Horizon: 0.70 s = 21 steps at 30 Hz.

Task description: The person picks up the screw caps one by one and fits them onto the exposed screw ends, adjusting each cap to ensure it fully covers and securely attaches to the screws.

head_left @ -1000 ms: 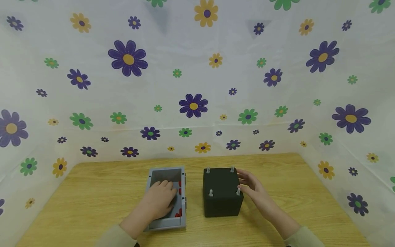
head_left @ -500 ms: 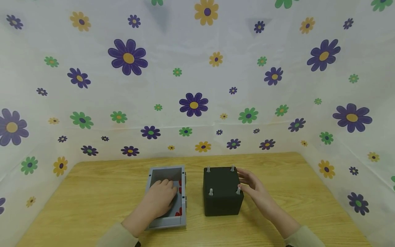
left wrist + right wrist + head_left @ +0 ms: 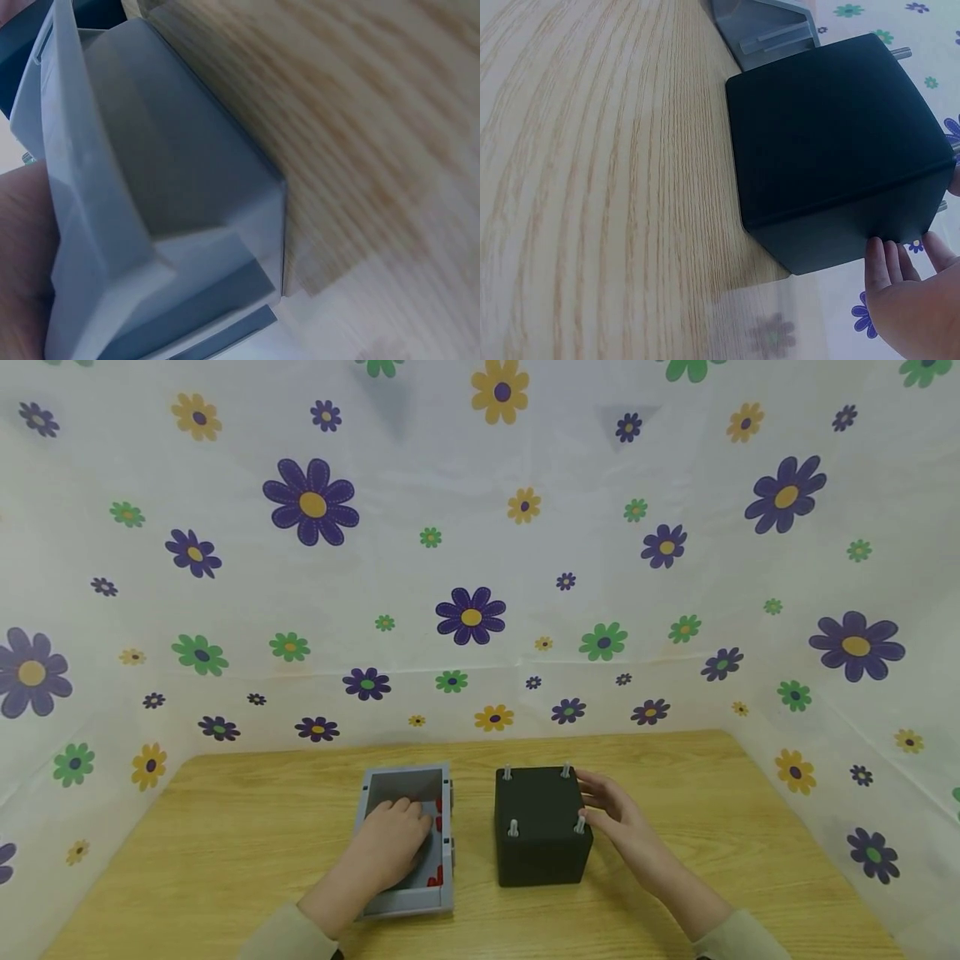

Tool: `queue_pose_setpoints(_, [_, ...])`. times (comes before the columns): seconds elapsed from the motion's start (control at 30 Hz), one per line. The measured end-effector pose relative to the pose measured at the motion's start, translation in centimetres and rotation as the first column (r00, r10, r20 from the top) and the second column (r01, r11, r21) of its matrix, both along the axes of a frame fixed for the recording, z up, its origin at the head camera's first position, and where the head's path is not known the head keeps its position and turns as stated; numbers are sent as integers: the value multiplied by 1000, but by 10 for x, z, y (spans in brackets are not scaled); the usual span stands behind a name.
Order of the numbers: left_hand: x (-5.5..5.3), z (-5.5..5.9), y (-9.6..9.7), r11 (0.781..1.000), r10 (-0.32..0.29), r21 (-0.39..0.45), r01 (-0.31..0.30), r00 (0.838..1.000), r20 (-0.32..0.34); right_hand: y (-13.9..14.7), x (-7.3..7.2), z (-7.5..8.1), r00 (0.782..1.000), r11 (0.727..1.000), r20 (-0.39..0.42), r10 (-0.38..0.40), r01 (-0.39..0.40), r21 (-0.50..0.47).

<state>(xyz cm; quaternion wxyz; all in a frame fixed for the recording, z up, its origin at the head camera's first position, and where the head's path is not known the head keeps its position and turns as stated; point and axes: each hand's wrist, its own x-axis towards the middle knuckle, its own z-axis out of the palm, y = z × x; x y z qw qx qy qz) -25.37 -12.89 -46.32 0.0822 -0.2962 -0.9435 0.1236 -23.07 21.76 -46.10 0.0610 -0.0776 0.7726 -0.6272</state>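
Observation:
My left hand [image 3: 392,845] reaches down into a grey plastic bin [image 3: 408,902], back of the hand up. Its fingertips are hidden below the knuckles, and I cannot tell whether they hold anything. Small red pieces [image 3: 439,822] lie along the bin's right inner wall, with more in the near right corner. To the right stands a black block [image 3: 540,864] with upright metal pins [image 3: 513,828] near its top corners. My right hand [image 3: 621,827] rests against the block's right side, fingers [image 3: 892,262] extended along that face, thumb beside the near right pin.
Both the bin and the block stand on a wood-grain table [image 3: 247,827], a narrow gap between them. A white flower-print sheet [image 3: 405,568] hangs behind the table and along both sides. In the left wrist view the bin's outer wall [image 3: 172,135] fills much of the frame.

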Motion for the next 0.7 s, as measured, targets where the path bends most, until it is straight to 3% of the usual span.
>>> queue_pose_setpoints(0.23, [-2, -5, 1, 1000, 8, -7, -8, 1000, 23, 1, 0, -1, 1000, 1000, -1, -2, 2, 7])
queue_pose_setpoints(0.5, [-3, -5, 0, 1000, -6, 7, 7, 999, -43, 2, -1, -2, 1000, 1000, -7, 2, -1, 1])
queue_pose_setpoints(0.7, [-3, -5, 0, 1000, 15, -2, -15, 999, -31, 1, -1, -3, 1000, 1000, 1, -9, 9, 10])
